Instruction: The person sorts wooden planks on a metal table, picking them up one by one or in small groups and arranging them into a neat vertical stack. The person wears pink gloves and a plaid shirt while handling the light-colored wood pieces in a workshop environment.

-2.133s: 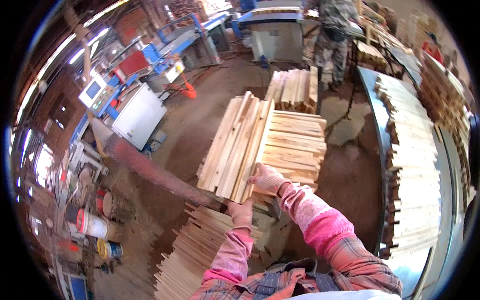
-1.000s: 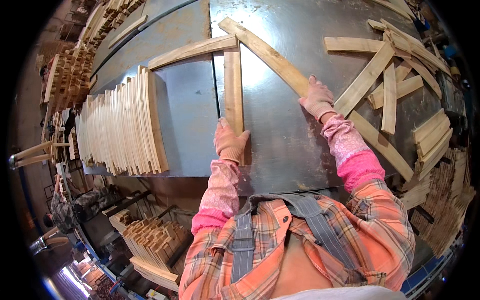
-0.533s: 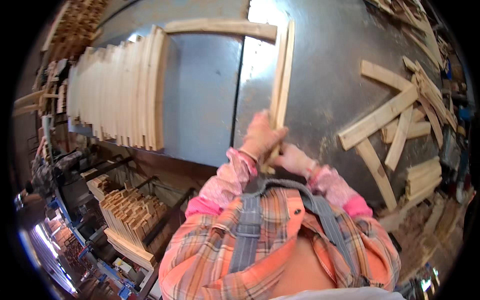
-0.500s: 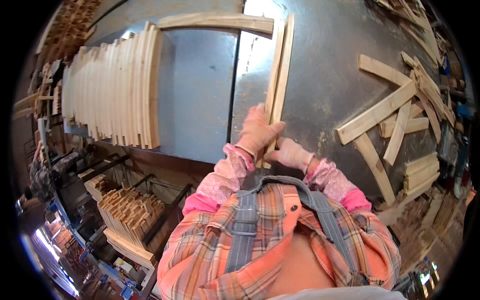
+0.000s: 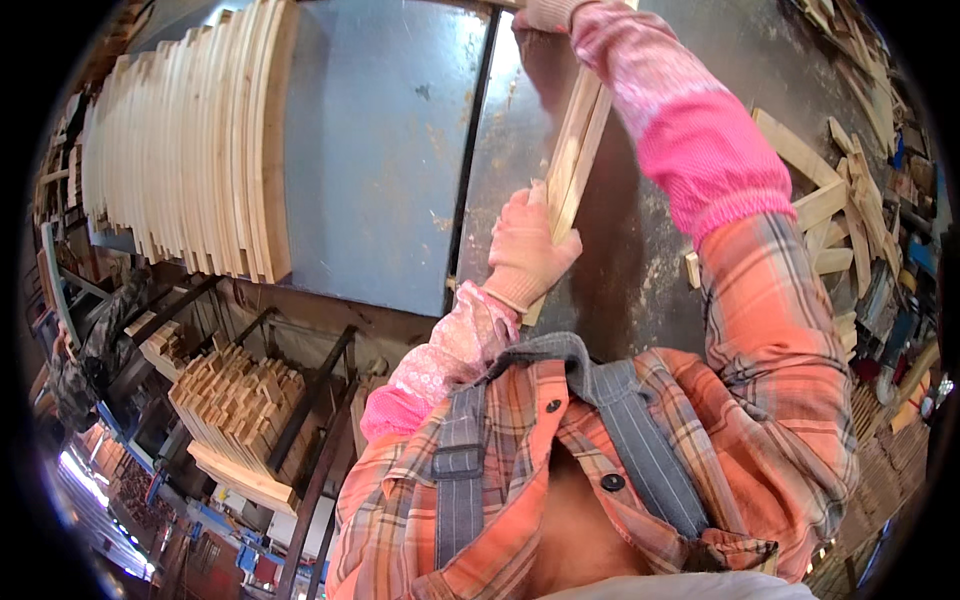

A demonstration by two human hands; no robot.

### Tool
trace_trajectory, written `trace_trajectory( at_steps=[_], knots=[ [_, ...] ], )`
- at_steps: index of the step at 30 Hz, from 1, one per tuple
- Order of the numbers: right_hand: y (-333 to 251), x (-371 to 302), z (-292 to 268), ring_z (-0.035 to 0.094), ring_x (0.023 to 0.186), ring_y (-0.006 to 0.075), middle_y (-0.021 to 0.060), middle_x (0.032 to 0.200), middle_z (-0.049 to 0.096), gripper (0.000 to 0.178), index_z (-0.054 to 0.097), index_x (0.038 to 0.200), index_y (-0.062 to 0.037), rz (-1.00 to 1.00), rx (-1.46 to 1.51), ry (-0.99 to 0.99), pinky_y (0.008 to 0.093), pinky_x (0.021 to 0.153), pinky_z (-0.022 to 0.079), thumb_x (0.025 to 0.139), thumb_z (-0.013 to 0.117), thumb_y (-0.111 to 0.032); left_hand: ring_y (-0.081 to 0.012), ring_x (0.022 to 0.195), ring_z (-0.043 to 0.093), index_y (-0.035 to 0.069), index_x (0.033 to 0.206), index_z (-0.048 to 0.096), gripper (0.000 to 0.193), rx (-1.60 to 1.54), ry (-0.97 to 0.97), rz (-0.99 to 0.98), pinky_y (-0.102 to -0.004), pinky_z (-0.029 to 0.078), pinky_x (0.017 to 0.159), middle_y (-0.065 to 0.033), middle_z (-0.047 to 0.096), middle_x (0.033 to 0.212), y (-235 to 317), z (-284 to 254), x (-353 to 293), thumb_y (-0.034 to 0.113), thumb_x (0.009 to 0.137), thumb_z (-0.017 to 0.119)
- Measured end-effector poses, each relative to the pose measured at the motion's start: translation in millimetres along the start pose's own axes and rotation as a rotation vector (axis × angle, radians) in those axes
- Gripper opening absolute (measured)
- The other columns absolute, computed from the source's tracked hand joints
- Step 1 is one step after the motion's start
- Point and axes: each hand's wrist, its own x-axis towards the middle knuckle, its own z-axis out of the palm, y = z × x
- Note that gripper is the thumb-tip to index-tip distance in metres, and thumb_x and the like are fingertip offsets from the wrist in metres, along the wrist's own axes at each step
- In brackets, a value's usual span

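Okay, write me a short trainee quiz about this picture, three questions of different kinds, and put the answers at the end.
1. Multiple choice: which hand grips the side-by-side strips?
A) left
B) right
C) neither

2. True or false: the long row of pale wood lies to the left of the dark table seam.

3. Fill in: the right hand shows at the picture's ____ edge.

Key: 1. A, the left hand. 2. True. 3. Top.
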Motion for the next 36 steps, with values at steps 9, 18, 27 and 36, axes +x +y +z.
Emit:
trace_trajectory(
  at_steps=[9, 18, 27, 36],
  knots=[
    [85.2, -7.4, -102.5, 0.071, 0.086, 0.028, 0.0185, 0.095, 0.073, 0.046, 0.071, 0.11, 0.0014, -0.203, 0.754, -0.633, 0.0425, 0.076, 0.054, 0.09, 0.07, -0.04, -0.0448, 0.119, 0.058, 0.005, 0.138, 0.055, 0.07, -0.016, 0.156, -0.059, -0.0496, 0.049, 0.103, -0.0254, 0.058, 0.127, -17.2, 4.6, -10.1, 0.031, 0.077, 0.077],
    [181.3, -318.8, -101.5, 0.067, 0.097, 0.0329, 0.0265, 0.119, 0.061, 0.076, 0.041, 0.148, 0.0069, 0.75, 2.841, -0.888, 0.0431, 0.082, 0.062, 0.098, 0.067, -0.045, -0.0444, 0.118, 0.06, 0.009, 0.136, 0.057, 0.067, 0.04, 0.183, -0.001, -0.0495, 0.05, 0.102, -0.0234, 0.058, 0.128, -23.3, 17.4, -2.0, 0.034, 0.077, 0.079],
    [166.6, -400.4, -124.9, 0.061, 0.09, 0.0197, 0.0119, 0.106, 0.065, 0.062, 0.055, 0.135, 0.0017, 0.639, 1.763, -0.789, 0.0326, 0.084, 0.054, 0.088, 0.077, -0.031, -0.0268, 0.091, 0.071, 0.002, 0.108, 0.069, 0.028, -1.436, -0.105, -0.286, -0.042, 0.061, 0.085, -0.0122, 0.073, 0.097, -43.2, -0.8, -17.0, 0.023, 0.089, 0.068],
    [149.9, -410.5, -140.6, 0.07, 0.103, 0.029, 0.0204, 0.113, 0.069, 0.064, 0.051, 0.137, 0.0046, 0.823, 1.675, -0.987, 0.0406, 0.09, 0.059, 0.088, 0.078, -0.026, -0.0228, 0.086, 0.069, -0.003, 0.11, 0.069, 0.031, -1.231, 0.055, -0.192, -0.0375, 0.058, 0.079, -0.0105, 0.071, 0.099, -28.1, 12.6, -53.5, 0.018, 0.089, 0.064]
  ],
)
